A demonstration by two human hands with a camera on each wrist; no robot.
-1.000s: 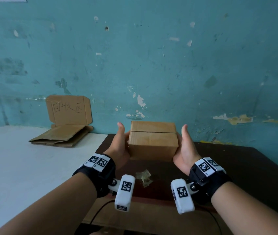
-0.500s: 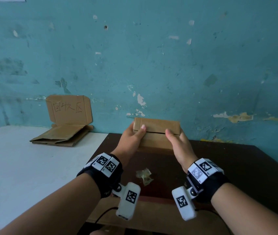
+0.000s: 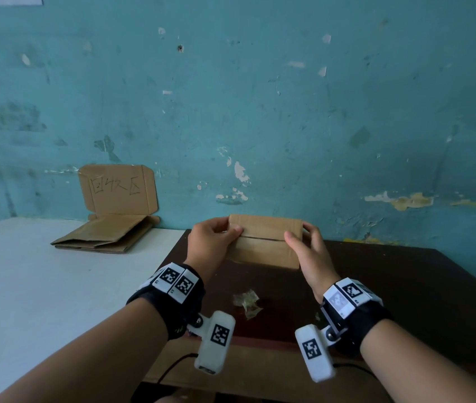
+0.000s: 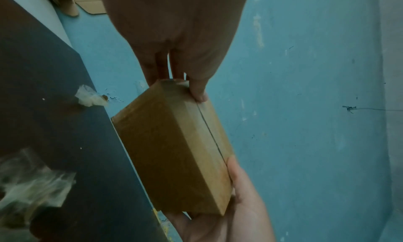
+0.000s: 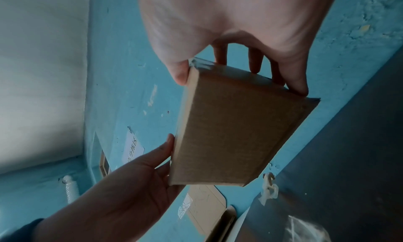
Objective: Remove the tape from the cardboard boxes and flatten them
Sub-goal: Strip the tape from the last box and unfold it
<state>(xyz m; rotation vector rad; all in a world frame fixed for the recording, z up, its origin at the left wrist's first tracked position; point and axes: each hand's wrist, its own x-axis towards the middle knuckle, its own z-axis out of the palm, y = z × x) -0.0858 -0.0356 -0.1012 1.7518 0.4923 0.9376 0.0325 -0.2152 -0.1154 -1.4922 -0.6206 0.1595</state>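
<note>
small cardboard box (image 3: 263, 242) held over dark table (image 3: 405, 280) | my left hand (image 3: 210, 242) and right hand (image 3: 309, 251) pinch its ends | feels light, stiff-walled; I'd start at the centre seam (image 3: 263, 237)

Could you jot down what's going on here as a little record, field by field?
Held: box, off the table, one hand at each end
Left hand: grips the left end, thumb at the seam
Right hand: grips the right end
Flaps: closed, seam showing
Dark table: crumpled tape
White table: flattened cardboard
Against wall: cardboard sign with handwriting
</note>
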